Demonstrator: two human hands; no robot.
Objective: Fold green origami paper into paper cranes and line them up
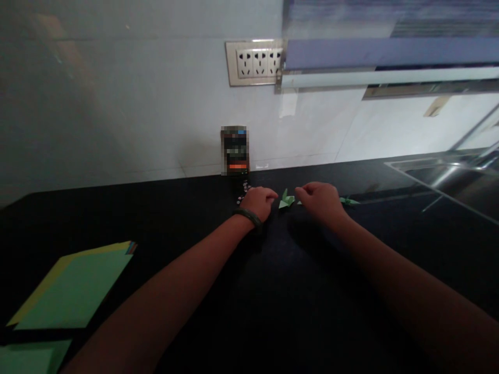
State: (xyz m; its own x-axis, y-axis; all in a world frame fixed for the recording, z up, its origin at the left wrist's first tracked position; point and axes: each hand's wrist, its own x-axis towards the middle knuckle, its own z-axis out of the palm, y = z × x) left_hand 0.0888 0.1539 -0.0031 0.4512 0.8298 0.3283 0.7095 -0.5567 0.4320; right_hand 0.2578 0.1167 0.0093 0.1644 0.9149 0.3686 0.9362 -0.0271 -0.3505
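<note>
From my end: I've got an upright rectangular object (pixel 235 150) at the back edge of the bench (pixel 234 311), against the tiled wall (pixel 136 104). Its front is pixelated, so I can't read it; orange bar low, blue patch up top. Socket panel (pixel 254 63) above, rectangular, pale metallic frame.

Green folded paper (pixel 286 200), sharp creases, pointed flaps, sits on the bench near the back edge, between my two hands. Left hand (pixel 262 202): fingers curled, index aimed at the paper's left side; can't tell if it touches. Right hand (pixel 317 200): thumb and index drawn together just right of the paper; can't tell if they grip anything. Second green folded piece (pixel 351 201) shows behind the right hand.

Small pale bits (pixel 245 187) scattered beside the left hand. Toward the bench's left edge: flat green sheet (pixel 78 291) over a yellow sheet (pixel 41 291), striped colours at one corner. Bench is dark, smooth; metal sink rim (pixel 440 192) at right.
</note>
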